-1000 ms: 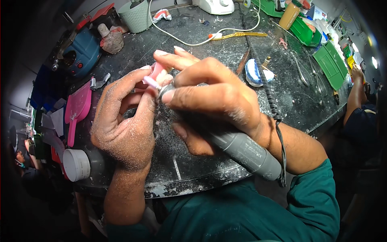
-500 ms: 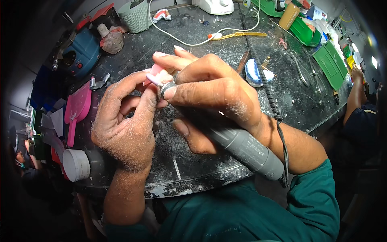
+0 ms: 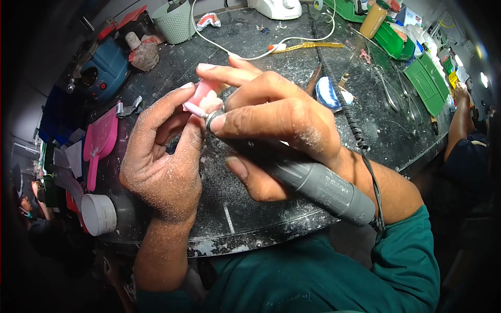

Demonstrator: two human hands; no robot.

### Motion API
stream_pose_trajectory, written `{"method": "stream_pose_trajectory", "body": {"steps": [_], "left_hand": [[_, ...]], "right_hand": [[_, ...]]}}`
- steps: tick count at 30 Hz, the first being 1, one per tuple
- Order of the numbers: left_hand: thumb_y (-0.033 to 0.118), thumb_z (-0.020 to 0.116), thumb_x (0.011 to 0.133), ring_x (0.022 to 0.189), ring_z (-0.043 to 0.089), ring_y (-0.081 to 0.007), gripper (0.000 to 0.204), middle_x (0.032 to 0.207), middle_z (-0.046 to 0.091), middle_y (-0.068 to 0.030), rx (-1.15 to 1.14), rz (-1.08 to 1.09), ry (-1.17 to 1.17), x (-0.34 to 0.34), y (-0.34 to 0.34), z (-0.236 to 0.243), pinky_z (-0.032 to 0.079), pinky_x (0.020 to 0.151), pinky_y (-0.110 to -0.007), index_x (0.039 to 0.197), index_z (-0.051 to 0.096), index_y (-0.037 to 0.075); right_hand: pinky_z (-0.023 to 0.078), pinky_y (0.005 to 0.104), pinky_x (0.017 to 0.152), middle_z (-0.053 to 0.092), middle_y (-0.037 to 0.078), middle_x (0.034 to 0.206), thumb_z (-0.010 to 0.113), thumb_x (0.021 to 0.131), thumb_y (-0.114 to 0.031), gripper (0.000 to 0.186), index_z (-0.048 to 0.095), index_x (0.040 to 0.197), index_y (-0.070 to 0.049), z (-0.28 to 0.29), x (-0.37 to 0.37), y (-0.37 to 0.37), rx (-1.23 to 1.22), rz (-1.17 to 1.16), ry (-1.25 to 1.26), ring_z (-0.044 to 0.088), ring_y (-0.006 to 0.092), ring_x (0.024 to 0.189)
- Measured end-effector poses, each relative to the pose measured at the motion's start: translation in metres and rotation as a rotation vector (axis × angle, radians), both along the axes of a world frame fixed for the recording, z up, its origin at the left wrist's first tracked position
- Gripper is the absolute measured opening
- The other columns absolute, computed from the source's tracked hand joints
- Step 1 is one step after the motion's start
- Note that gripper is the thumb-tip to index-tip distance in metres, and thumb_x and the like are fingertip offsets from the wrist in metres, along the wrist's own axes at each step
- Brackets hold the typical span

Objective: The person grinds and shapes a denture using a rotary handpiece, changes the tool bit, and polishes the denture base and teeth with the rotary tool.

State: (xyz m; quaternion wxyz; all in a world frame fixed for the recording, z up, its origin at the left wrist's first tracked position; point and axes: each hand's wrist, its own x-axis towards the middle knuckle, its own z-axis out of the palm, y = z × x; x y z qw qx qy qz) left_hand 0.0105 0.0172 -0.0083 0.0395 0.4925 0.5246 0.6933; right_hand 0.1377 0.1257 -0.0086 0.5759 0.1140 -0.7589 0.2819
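The pink denture piece is between the fingertips of the two hands, raised above the dusty bench. To grind it well, I think the pale bur should make light, short strokes along the pink edge and keep away from the teeth. Pressing in one place could heat or thin the material. The piece looks small and curved, with a smooth pink base and whitish teeth on the side toward the right hand; whether the bur touches it, I cannot tell.

The left hand pinches it between thumb and fingers, and is covered with pale dust. The right hand grips the grey handpiece, with its upper fingers extended over the piece; such a support seems good for steadiness. Beyond the right wrist, the twisted cord should hang loose, without pulling.
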Motion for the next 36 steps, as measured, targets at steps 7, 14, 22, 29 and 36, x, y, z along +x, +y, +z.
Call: {"method": "stream_pose_trajectory", "body": {"steps": [7, 14, 22, 29, 36], "left_hand": [[-0.014, 0.068, 0.081, 0.098, 0.068, -0.0191, 0.033, 0.111, 0.067, -0.0166, 0.055, -0.041, 0.011, -0.001, 0.003, -0.003, 0.056, 0.087, -0.029, 0.113, 0.064, -0.007], [-0.010, 0.068, 0.084, 0.098, 0.068, -0.0207, 0.033, 0.108, 0.068, -0.0196, 0.074, -0.216, -0.208, -0.004, 0.006, 0.002, 0.057, 0.088, -0.030, 0.116, 0.060, -0.009], [0.012, 0.059, 0.096, 0.095, 0.070, -0.0224, 0.034, 0.109, 0.069, -0.0161, 0.009, -0.436, -0.358, -0.017, 0.010, -0.003, 0.059, 0.085, -0.033, 0.125, 0.057, -0.005], [0.012, 0.059, 0.096, 0.094, 0.070, -0.0194, 0.032, 0.105, 0.070, -0.0148, -0.028, -0.511, -0.654, -0.008, 0.009, 0.007, 0.058, 0.087, -0.033, 0.124, 0.059, -0.005], [0.017, 0.058, 0.098, 0.106, 0.065, -0.0206, 0.037, 0.117, 0.065, -0.0165, 0.009, -0.400, -0.410, -0.004, 0.010, -0.003, 0.053, 0.096, -0.034, 0.128, 0.052, -0.005]], "right_hand": [[0.041, 0.0565, 0.105, 0.066, 0.009, 0.099, 0.075, 0.070, -0.003, 0.039, 0.063, 0.107, -0.006, 0.005, 0.006, -0.001, 0.020, 0.022, -0.083, 0.064, 0.0336, 0.113], [0.054, 0.0282, 0.078, 0.066, 0.008, 0.099, 0.076, 0.081, -0.003, 0.031, 0.062, 0.109, -0.004, -0.003, -0.013, 0.032, -0.089, -0.059, 0.099, 0.067, 0.0172, 0.088], [0.053, 0.0315, 0.080, 0.066, 0.010, 0.099, 0.076, 0.076, 0.003, 0.037, 0.061, 0.109, -0.003, 0.000, 0.000, 0.024, -0.035, -0.019, -0.072, 0.067, 0.0210, 0.091], [0.049, 0.0350, 0.084, 0.067, 0.008, 0.098, 0.074, 0.072, -0.001, 0.039, 0.065, 0.109, -0.009, -0.001, 0.001, 0.029, 0.265, -0.192, -0.041, 0.065, 0.0257, 0.093], [0.048, 0.0353, 0.083, 0.067, 0.004, 0.096, 0.071, 0.077, -0.005, 0.031, 0.069, 0.107, -0.010, 0.002, 0.000, 0.016, 0.082, -0.147, -0.069, 0.064, 0.0231, 0.092]]}}
